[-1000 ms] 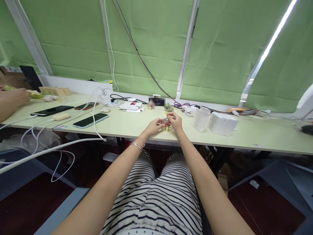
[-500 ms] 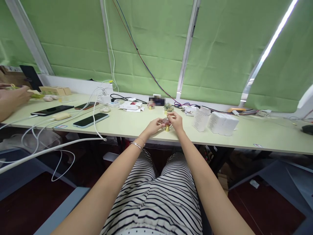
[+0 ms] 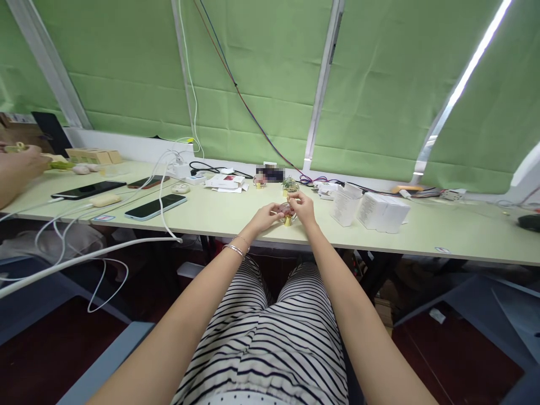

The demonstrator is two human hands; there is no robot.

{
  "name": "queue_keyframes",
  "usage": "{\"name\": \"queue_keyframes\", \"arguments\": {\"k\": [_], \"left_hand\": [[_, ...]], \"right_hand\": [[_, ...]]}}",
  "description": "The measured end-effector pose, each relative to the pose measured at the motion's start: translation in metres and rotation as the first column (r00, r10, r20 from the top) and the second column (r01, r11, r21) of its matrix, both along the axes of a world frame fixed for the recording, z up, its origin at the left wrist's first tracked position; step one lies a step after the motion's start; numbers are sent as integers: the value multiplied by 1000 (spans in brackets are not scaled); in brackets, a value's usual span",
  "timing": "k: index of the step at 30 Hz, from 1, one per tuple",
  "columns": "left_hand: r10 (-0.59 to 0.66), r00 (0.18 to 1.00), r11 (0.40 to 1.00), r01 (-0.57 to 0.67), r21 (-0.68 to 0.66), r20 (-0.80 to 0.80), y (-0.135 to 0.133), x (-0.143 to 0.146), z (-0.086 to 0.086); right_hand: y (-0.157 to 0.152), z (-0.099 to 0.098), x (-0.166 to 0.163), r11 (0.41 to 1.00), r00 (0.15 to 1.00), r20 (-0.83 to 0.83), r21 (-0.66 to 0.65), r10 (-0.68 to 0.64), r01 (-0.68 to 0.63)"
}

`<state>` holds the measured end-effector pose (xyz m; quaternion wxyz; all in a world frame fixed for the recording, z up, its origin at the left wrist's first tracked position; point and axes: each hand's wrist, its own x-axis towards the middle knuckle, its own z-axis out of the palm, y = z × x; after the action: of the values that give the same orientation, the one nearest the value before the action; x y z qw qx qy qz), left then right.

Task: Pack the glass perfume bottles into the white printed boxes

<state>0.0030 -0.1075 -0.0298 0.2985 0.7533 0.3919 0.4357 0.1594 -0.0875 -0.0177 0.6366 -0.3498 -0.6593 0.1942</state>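
My left hand (image 3: 265, 216) and my right hand (image 3: 302, 207) meet over the pale green table (image 3: 422, 236), near its front edge. Both have their fingers curled round a small clear globe with reddish bits inside and a yellow piece at its bottom (image 3: 287, 214). The left hand pinches it from the left and wears a bracelet at the wrist. From above and the right, the other hand's fingers close on the same piece. A second small clear trinket (image 3: 290, 184) stands just behind them on the table.
White boxes (image 3: 371, 210) stand to the right of my hands. Two phones (image 3: 155, 207) and white cables (image 3: 105, 253) lie at the left, papers (image 3: 225, 181) behind. Another person's hand (image 3: 19, 166) works at the far left edge. Green blinds hang behind the table.
My hands stay on the small globe with only slight finger shifts. The other person's hand at the far left has drawn back toward the edge.
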Motion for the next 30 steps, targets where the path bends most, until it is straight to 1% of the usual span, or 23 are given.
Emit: {"name": "queue_keyframes", "arguments": {"k": [6, 10, 15, 19, 23, 27, 30], "left_hand": [[15, 999, 1000, -15, 13, -35, -1, 0, 0], [4, 1000, 1000, -3, 6, -26, -2, 1, 1], [-6, 1000, 1000, 7, 7, -25, -4, 1, 2], [0, 1000, 1000, 0, 8, -25, -5, 1, 3], [4, 1000, 1000, -3, 12, -30, -6, 1, 4], [8, 1000, 1000, -8, 14, -30, -6, 1, 4], [8, 1000, 1000, -8, 9, -25, -5, 1, 3]], "right_hand": [[-2, 1, 1, 1000, 1000, 21, 23, 11, -11], [-2, 0, 1, 1000, 1000, 9, -6, 27, -27], [0, -1, 1, 999, 999, -18, -3, 39, -39], [0, -1, 2, 999, 999, -5, -18, 45, -45], [0, -1, 2, 999, 999, -1, 0, 35, -35], [-2, -4, 2, 999, 1000, -10, 47, 27, -27], [-5, -6, 2, 998, 1000, 12, 66, 19, -20]]}}
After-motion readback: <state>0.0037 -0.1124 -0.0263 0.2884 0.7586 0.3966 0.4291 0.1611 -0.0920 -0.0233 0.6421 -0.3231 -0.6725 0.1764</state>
